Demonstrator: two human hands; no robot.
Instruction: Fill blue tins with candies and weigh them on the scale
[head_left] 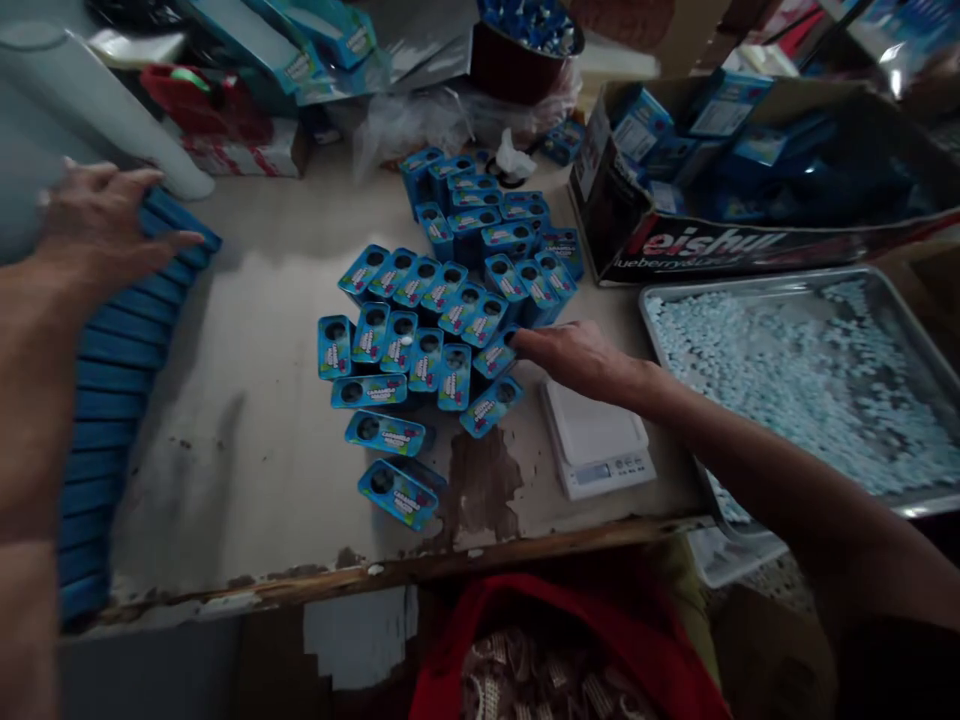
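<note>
Many small blue candy boxes with round dark openings in their tops, such as one box (397, 492), stand in a loose cluster mid-table. At the cluster's right edge my right hand (570, 352) is closed around the end of a blue box (495, 354); its fingertips are partly hidden. Along the left side runs a tight, slanting row of blue boxes (120, 375). My left hand (105, 225) rests over the far end of this row, fingers and thumb spread, with my forearm covering part of the row.
A white digital scale (600, 430) sits right of the cluster. Beyond it are a metal tray (874, 272) of pale blue pellets and a cardboard box (705, 255) of blue packs. A red bag (457, 650) of wrapped sweets lies below the worn table edge (300, 590).
</note>
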